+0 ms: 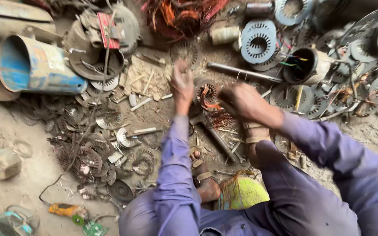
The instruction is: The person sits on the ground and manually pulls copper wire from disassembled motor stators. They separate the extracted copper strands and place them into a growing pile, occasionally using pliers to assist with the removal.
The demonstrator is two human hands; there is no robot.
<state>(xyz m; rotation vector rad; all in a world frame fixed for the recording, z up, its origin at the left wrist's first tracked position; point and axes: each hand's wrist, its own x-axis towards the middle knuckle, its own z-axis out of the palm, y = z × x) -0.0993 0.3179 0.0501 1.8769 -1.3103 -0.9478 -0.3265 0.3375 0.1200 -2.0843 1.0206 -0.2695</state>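
The motor core [207, 92] with copper wire [217, 114] lies on the dirt floor [22, 183] at centre. The right hand [241, 102], closed, hovers just right of it; its hold cannot be told. The left hand [181, 85], blurred, is raised just left; its opening cannot be told. A blue drum [36, 65] lies far left

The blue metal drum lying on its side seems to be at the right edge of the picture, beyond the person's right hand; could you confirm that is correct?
Not quite: the head view shows the blue metal drum lying on its side at the left edge, beyond the person's left hand, not the right hand.
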